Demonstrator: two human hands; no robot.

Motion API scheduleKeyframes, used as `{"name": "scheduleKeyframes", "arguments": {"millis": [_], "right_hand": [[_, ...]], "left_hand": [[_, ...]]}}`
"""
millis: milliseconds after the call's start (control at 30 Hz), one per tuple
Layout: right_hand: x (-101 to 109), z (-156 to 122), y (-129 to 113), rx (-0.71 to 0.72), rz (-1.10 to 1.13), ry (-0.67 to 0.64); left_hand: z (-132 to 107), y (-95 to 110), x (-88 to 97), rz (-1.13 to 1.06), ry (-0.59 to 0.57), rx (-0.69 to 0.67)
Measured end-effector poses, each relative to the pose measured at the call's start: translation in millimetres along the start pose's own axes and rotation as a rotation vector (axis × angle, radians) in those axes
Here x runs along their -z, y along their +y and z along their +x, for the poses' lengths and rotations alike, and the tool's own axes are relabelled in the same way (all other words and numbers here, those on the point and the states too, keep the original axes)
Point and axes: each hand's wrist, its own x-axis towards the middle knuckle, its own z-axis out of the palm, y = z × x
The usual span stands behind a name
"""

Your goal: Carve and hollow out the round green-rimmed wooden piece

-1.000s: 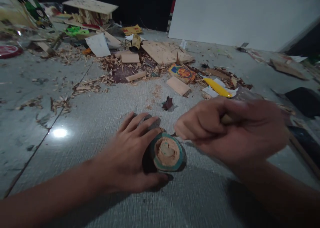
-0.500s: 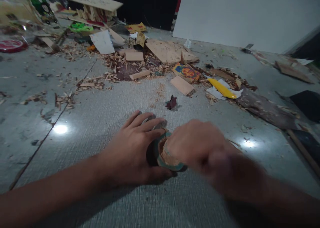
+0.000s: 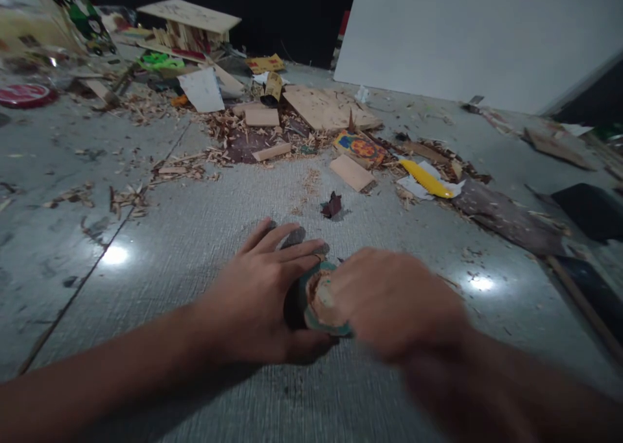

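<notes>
A small round wooden piece (image 3: pixel 316 320) with a teal rim and a rough, tan hollow middle rests on the floor. My left hand (image 3: pixel 260 287) steadies it, thumb on the near side and index finger on the far side, the other fingers spread over the floor. Pressed to the piece's right side and hollow is my right hand (image 3: pixel 399 300), curled into a fist and somewhat blurred. Whatever it grips is hidden beneath the fingers. Just beyond the hands lies a crumpled dark brown scrap (image 3: pixel 332 205).
Wood shavings and offcuts litter the floor ahead, around a flat board (image 3: pixel 331 109) and a wood block (image 3: pixel 351 173). A yellow cutter-like tool (image 3: pixel 427 178) lies on white paper. A small wooden model (image 3: pixel 189 15) stands far left; a dark flat object (image 3: pixel 591 209) is at right.
My right hand has shifted slightly down against the round piece. The left hand keeps its hold. The whole view has tilted a little.
</notes>
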Motion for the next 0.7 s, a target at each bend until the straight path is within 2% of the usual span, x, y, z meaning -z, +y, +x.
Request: {"name": "scheduleKeyframes", "arguments": {"millis": [33,67,100,133,200,400,600,700], "right_hand": [[10,2,0,-0.036,0.045,0.122],[18,5,1,-0.010,0.283,0.268],[25,8,3,0.054,0.529,0.342],[30,12,6,0.039,0.688,0.345],[34,17,13,0.040,0.871,0.348],[31,18,25,-0.032,0.963,0.357],[28,20,22,-0.051,0.881,0.390],[25,24,19,-0.110,0.847,0.381]], "left_hand": [[0,0,0.6,-0.001,-0.008,-0.003],[0,1,1.1,-0.002,-0.017,-0.008],[0,1,1.4,-0.002,-0.023,-0.014],[0,1,1.6,-0.001,-0.024,-0.015],[-1,1,1.4,0.006,-0.029,-0.012],[-2,0,0.0,0.017,-0.033,-0.010],[-1,0,0.2,0.008,-0.033,-0.011],[0,1,1.1,0.007,-0.043,-0.016]]}}
